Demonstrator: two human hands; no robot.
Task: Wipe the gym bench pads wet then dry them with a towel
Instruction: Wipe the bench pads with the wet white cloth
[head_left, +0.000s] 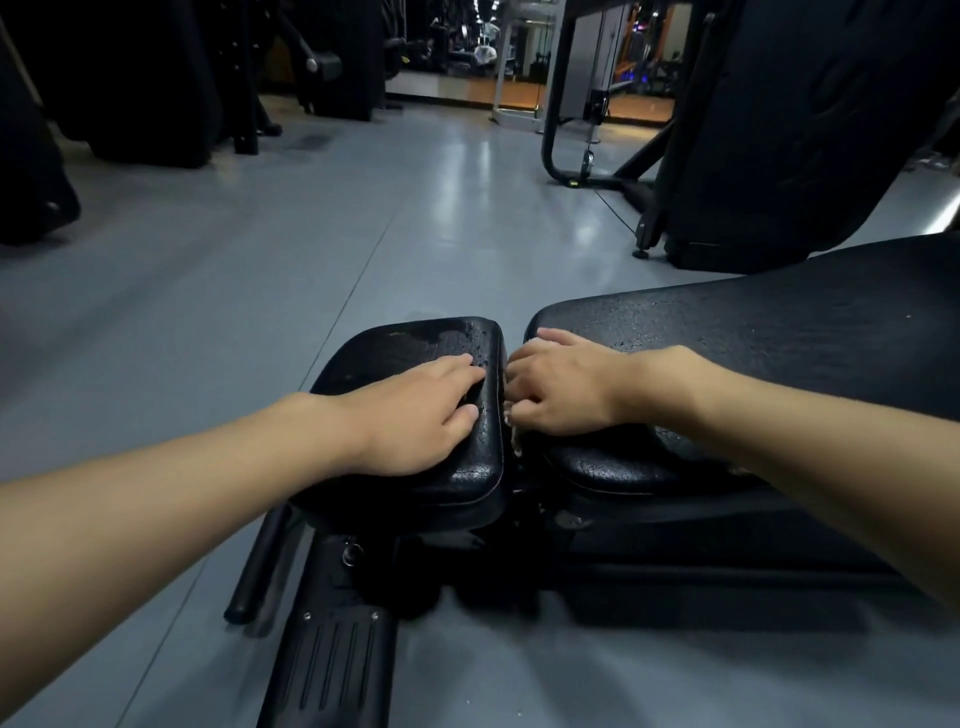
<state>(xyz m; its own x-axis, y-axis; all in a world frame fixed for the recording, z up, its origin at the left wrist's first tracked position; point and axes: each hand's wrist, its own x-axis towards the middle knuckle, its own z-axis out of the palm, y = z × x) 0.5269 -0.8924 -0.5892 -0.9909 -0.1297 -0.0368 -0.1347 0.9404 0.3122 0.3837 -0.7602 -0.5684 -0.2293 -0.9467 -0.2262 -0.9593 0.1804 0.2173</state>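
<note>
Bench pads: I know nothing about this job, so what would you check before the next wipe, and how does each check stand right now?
1. Left hand steadying the seat pad: ok, it rests flat on top.
2. Cloth held in the right hand: cannot tell; only a white bit shows under its fingers.
3. Seat pad wetted: ok, droplets sit near its far right corner.
4. Long pad wetted: ok, droplets speckle it.
5. Gap between the pads reached: ok, the right fingers are at it.
</note>
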